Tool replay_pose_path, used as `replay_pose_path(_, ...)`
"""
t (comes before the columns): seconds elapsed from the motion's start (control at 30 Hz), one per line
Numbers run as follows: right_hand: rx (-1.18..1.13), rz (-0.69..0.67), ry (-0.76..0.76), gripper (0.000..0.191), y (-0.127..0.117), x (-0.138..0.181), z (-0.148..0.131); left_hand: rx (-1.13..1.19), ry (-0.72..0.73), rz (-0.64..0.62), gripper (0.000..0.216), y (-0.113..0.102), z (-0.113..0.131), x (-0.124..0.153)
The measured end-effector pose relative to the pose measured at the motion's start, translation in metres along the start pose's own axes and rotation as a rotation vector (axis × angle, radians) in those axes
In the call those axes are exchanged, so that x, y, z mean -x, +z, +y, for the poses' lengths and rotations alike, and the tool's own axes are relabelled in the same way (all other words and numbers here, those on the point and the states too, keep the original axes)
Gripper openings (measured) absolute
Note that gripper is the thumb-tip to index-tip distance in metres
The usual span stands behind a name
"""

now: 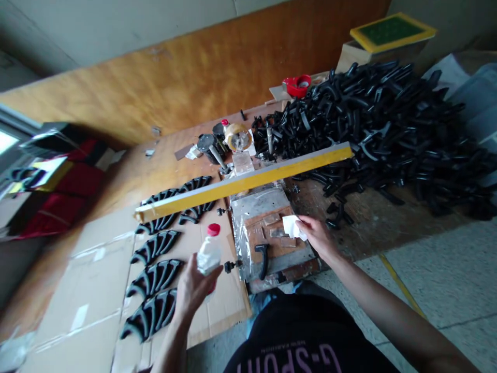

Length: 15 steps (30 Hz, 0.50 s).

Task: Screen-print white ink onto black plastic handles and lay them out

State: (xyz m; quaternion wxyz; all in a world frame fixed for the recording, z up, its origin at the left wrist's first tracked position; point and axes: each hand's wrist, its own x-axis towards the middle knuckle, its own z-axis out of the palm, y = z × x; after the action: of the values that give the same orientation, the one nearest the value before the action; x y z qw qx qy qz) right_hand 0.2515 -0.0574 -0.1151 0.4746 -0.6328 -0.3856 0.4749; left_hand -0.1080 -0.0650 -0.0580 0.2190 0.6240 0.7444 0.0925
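Note:
My left hand (195, 286) is wrapped round a clear plastic bottle (209, 251) with a red cap, held over the cardboard left of the work fixture. In my right hand (315, 234) is a crumpled white cloth or paper wipe (293, 227), pinched between thumb and fingers above the fixture's right side. A single black curved plastic part (263, 260) lies on the metal fixture (254, 207), near its front edge. Small wooden blocks and clear pieces sit around it on the brown board. Both hands are apart from that black part.
A yellow-edged bar (248, 181) spans across above the fixture. Rows of black curved parts (153, 280) lie on cardboard (89, 290) at left. A large heap of black parts (373, 124) covers the right. A red tape dispenser (297, 85) and dark jars (209, 147) stand farther back.

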Motion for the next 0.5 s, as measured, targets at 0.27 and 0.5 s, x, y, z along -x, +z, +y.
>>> replay_pose_path(0.27, 0.034, -0.173, -0.029, 0.040, 0.006, 0.021, 0.005, -0.386, 0.382, -0.221, 0.040, 0.041, 0.083, 0.045)
replay_pose_path(0.5, -0.018, -0.200, -0.013, 0.043, -0.010, 0.032, 0.007, -0.576, 0.519, -0.229, 0.032, 0.043, 0.120, 0.028)
